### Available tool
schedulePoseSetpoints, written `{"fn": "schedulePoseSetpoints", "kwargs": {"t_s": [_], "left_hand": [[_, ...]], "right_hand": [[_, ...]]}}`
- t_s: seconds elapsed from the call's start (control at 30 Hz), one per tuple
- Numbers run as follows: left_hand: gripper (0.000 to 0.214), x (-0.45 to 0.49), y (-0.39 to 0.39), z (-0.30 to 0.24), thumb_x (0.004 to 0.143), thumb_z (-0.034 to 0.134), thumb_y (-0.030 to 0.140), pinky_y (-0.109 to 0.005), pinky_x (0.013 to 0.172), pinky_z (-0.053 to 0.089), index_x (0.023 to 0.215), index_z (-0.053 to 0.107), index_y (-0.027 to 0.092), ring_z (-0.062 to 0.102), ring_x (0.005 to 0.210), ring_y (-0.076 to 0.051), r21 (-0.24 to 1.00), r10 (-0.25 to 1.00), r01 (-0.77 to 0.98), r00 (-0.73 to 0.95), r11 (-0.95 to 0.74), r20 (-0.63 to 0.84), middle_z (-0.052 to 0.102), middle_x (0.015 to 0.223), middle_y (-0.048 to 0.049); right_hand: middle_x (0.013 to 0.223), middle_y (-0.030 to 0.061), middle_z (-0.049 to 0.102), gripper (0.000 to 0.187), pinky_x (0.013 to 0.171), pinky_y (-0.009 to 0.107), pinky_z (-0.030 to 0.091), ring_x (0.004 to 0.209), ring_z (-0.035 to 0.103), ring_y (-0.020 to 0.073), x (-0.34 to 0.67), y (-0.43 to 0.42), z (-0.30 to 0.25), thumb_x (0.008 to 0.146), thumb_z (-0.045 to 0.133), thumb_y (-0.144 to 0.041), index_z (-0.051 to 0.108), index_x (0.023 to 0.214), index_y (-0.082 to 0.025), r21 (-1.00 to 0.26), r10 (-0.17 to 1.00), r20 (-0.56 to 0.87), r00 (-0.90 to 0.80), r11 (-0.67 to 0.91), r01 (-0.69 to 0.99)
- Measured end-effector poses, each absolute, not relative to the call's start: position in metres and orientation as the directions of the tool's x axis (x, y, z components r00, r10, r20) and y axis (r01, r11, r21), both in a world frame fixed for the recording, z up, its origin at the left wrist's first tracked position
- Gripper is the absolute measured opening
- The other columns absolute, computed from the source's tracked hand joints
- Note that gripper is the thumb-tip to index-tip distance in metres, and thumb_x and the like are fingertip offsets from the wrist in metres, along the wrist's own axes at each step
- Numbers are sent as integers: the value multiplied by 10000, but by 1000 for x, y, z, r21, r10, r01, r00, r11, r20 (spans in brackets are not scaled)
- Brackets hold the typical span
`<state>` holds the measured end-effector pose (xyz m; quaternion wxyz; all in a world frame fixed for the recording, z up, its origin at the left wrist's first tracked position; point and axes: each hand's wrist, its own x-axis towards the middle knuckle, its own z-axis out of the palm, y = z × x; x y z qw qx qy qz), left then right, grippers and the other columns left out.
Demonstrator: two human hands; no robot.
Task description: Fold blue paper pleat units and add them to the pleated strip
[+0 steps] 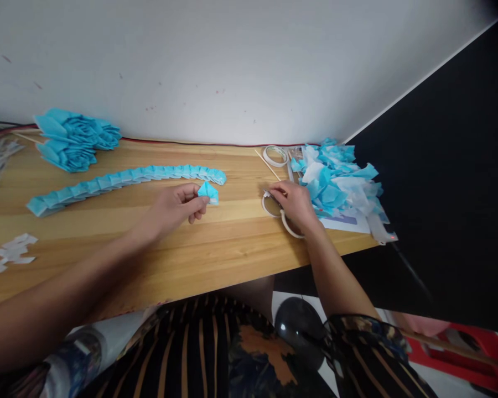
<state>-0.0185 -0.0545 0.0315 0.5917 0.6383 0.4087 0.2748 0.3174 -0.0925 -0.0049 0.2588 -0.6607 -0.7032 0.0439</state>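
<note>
Between thumb and fingers of my left hand (186, 203) is a small folded blue paper piece (208, 192) with a pale patch at its lower edge. My right hand (294, 203) is closed, fingertips together, over a thin white ring (264, 205). A thicker white ring (289, 226) lies partly under that hand; both rings look like tape rolls. What the right fingertips pinch is too small to make out. Behind my left hand stretches a long curved row of overlapping folded blue paper pieces (124, 178) on the wooden table (216, 243).
Blue paper flowers (72, 138) lie at the back left. A heap of blue and white paper pieces (336, 177) covers the right end. Near it are a tape roll (275, 156) and a thin stick (267, 164). White paper scraps (14, 251) lie at the left.
</note>
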Motion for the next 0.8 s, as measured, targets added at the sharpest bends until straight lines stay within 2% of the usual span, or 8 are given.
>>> {"fn": "schedulePoseSetpoints", "kwargs": {"t_s": [0.37, 0.63, 0.8], "left_hand": [[241, -20, -54, 31, 815, 676, 397, -224, 551, 461, 713, 605, 191, 544, 543, -90, 984, 845, 180, 524, 16, -110, 612, 650, 22], [256, -19, -55, 32, 819, 682, 408, -222, 551, 462, 695, 607, 197, 540, 543, -98, 982, 847, 187, 521, 9, -107, 611, 621, 18], [262, -19, -55, 33, 821, 664, 395, -226, 565, 460, 662, 618, 193, 543, 546, -101, 978, 842, 206, 524, 26, -133, 612, 614, 21]], "right_hand": [[955, 84, 783, 139, 818, 361, 507, 904, 707, 246, 312, -90, -3, 959, 597, -228, 723, 902, -218, -351, 966, 254, -48, 138, 926], [910, 77, 774, 152, 777, 356, 502, 844, 690, 236, 315, -84, -24, 968, 565, -318, 670, 909, -226, -452, 941, 318, 111, 48, 891], [849, 62, 753, 157, 746, 362, 499, 787, 682, 238, 316, -86, -23, 978, 538, -341, 639, 920, -236, -498, 931, 304, 201, -25, 867]]}}
